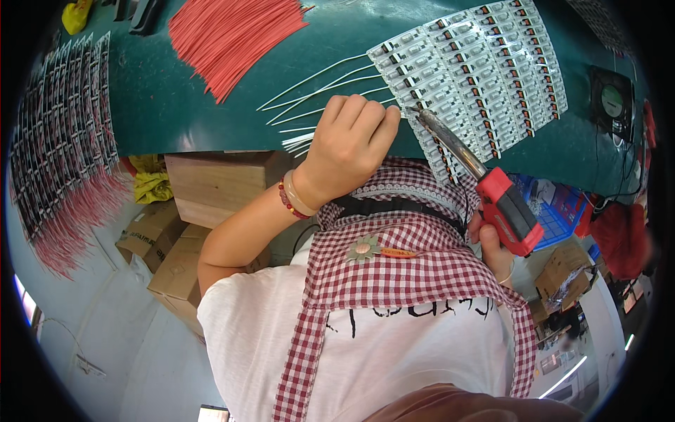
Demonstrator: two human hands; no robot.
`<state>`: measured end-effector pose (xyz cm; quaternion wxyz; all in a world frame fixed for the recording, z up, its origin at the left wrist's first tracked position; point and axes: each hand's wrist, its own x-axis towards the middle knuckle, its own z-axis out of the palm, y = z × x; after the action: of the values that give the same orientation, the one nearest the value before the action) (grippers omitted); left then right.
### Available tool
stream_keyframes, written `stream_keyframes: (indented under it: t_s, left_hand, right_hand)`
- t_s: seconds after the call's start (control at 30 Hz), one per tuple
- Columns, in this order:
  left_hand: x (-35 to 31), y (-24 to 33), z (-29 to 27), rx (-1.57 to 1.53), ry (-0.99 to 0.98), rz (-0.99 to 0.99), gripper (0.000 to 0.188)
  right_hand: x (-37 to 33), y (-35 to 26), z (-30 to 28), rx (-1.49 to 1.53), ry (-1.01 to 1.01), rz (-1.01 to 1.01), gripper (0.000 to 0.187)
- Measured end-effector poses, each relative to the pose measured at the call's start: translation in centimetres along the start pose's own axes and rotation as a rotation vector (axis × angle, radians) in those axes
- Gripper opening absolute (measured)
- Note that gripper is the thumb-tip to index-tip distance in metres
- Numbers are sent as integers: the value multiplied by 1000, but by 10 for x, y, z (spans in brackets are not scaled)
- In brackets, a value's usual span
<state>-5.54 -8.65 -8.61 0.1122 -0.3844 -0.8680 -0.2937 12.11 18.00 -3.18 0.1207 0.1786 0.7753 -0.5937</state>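
Note:
My left hand point(346, 149) is closed around several thin white wires point(298, 142), whose ends stick out to its left. Its fingertips are at the left edge of a panel of small circuit boards point(472, 70), where the wire end between them is too small to make out. My right hand point(492, 252), partly hidden by the tool, grips a red and black soldering gun point(508, 211). The metal barrel slants up and left, and its tip is beside my left fingertips at the panel's edge. Other white wires point(316, 79) run leftward from that edge across the green table.
A large bunch of red wires point(235, 42) lies at the back of the green table point(151, 84). Panels with dark and red wires point(67, 133) hang over the left side. A black device point(610, 98) stands at right. Cardboard boxes point(151, 232) and a blue basket point(555, 214) are below.

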Motion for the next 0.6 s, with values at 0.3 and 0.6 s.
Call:
stream_keyframes:
  t_s: [0.3,0.6]
  left_hand:
    - [3,2,1,0,1,-16,27]
    - [3,4,0,23,12,-22,28]
  right_hand:
    - [-6,12,-7,-182,-11,-42,26]
    - [-3,-15,0,167,-21,66,39]
